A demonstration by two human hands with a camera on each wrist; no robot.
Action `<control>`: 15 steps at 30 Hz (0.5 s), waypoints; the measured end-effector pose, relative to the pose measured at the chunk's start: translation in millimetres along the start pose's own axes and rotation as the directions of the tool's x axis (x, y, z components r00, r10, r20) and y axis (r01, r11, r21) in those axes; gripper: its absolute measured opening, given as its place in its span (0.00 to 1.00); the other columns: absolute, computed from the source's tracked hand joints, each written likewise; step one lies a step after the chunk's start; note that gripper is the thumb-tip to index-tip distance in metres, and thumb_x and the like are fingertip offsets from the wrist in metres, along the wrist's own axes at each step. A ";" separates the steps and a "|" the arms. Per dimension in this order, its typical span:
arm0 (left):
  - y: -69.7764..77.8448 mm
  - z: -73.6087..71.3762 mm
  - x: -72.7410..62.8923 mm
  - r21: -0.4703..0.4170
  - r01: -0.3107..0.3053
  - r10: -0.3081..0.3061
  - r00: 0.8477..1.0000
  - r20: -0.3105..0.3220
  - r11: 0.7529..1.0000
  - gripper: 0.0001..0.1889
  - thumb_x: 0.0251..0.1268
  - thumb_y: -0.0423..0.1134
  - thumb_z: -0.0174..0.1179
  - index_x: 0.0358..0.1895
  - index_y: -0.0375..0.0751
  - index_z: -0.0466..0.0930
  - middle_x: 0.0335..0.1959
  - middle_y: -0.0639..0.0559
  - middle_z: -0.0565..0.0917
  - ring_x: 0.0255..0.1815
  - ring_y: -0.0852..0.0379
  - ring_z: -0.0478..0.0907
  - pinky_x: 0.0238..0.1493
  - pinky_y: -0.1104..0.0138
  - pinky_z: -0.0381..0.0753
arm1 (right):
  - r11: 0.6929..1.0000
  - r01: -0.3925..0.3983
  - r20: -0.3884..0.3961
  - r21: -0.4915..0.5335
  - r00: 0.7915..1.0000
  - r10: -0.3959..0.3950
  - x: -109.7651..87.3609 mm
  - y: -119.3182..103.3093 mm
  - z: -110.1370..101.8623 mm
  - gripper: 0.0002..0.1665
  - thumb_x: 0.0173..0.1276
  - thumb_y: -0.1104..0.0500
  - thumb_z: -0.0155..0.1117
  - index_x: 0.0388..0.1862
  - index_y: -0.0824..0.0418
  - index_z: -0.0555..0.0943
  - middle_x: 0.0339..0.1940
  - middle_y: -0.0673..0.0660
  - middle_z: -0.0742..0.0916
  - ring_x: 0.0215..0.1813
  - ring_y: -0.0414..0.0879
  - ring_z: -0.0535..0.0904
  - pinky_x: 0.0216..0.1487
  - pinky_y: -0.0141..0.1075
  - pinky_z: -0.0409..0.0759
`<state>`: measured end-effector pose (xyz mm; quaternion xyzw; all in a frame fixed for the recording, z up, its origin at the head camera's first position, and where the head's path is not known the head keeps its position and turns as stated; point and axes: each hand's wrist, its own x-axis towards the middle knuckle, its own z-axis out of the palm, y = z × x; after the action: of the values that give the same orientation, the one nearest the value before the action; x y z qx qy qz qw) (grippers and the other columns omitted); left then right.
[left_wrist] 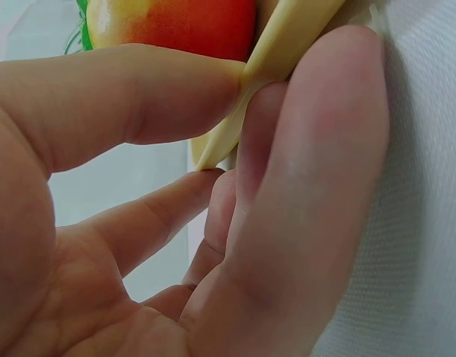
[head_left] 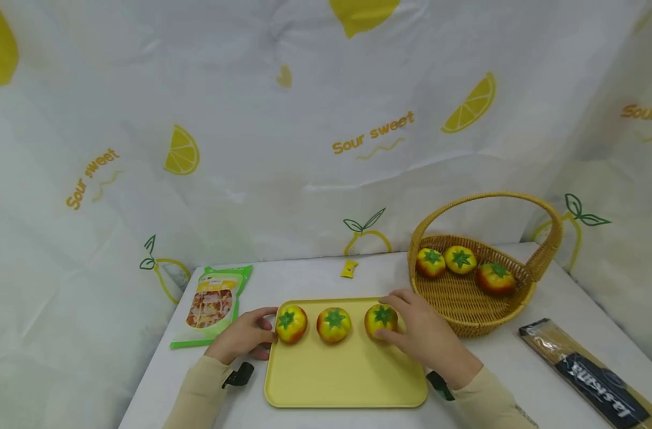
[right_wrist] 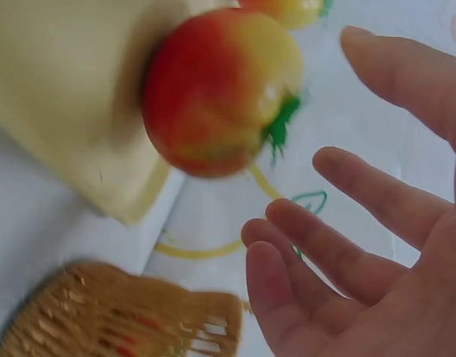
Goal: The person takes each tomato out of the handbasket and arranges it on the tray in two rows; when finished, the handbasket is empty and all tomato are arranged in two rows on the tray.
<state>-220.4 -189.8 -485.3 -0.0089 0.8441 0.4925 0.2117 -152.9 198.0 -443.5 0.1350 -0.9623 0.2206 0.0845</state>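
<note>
A yellow tray (head_left: 347,384) bears a row of three red-and-yellow toy tomatoes with green leafy tops: the left tomato (head_left: 291,325), the middle tomato (head_left: 334,325) and the right tomato (head_left: 381,322). My left hand (head_left: 245,335) pinches the tray's left rim; the left wrist view shows the rim (left_wrist: 287,37) between thumb and fingers, close to a tomato (left_wrist: 175,26). Over the right tomato (right_wrist: 224,93), my right hand (head_left: 425,330) has its fingers spread around it. In the right wrist view those fingers (right_wrist: 339,253) stand apart from the tomato.
Behind my right hand stands a wicker basket (head_left: 476,322) with a tall handle, holding three more toy tomatoes. A green-and-white food packet (head_left: 210,307) lies left of the tray. A small yellow wrapped piece (head_left: 349,269) lies behind it. At right is a long black-labelled package (head_left: 594,375).
</note>
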 end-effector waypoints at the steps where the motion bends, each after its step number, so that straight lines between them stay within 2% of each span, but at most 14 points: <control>1: -0.8 0.2 0.2 0.003 0.002 -0.002 1.000 0.000 1.000 0.38 0.64 0.33 0.72 0.79 0.45 0.73 0.49 0.42 0.78 0.30 0.52 0.85 0.34 0.59 0.95 | 1.000 -0.002 -0.006 0.001 1.000 0.002 -1.7 1.3 -5.2 0.33 0.65 0.45 0.83 0.66 0.54 0.85 0.63 0.54 0.85 0.65 0.55 0.82 0.67 0.57 0.86; 6: -2.0 -1.8 1.5 -0.001 -0.001 0.001 1.000 -0.009 1.000 0.38 0.63 0.32 0.72 0.79 0.44 0.73 0.49 0.41 0.77 0.31 0.52 0.85 0.33 0.59 0.95 | 1.000 -0.005 -0.062 -0.024 0.998 0.003 -9.4 24.2 -37.3 0.30 0.69 0.46 0.80 0.66 0.53 0.85 0.64 0.57 0.85 0.64 0.57 0.83 0.65 0.60 0.86; 10: -0.5 -1.6 2.3 -0.011 -0.006 0.006 1.000 0.010 1.000 0.39 0.63 0.33 0.72 0.79 0.44 0.72 0.50 0.41 0.78 0.33 0.51 0.85 0.34 0.59 0.95 | 0.995 -0.052 -0.087 -0.088 0.995 0.045 -17.9 63.1 -64.1 0.31 0.70 0.47 0.79 0.67 0.57 0.83 0.65 0.63 0.85 0.65 0.65 0.83 0.61 0.66 0.86; 15: 0.0 0.5 1.6 -0.008 -0.001 0.001 1.000 0.008 1.000 0.39 0.61 0.31 0.73 0.79 0.44 0.73 0.49 0.42 0.78 0.33 0.51 0.85 0.33 0.58 0.94 | 0.979 -0.129 -0.059 -0.159 0.991 0.121 -23.1 116.6 -89.2 0.36 0.72 0.46 0.77 0.70 0.66 0.80 0.65 0.73 0.83 0.64 0.74 0.79 0.60 0.72 0.82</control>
<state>-221.7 -189.1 -486.1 -0.0073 0.8412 0.4961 0.2149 -156.5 344.1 -416.2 0.0615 -0.9813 0.1494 0.1045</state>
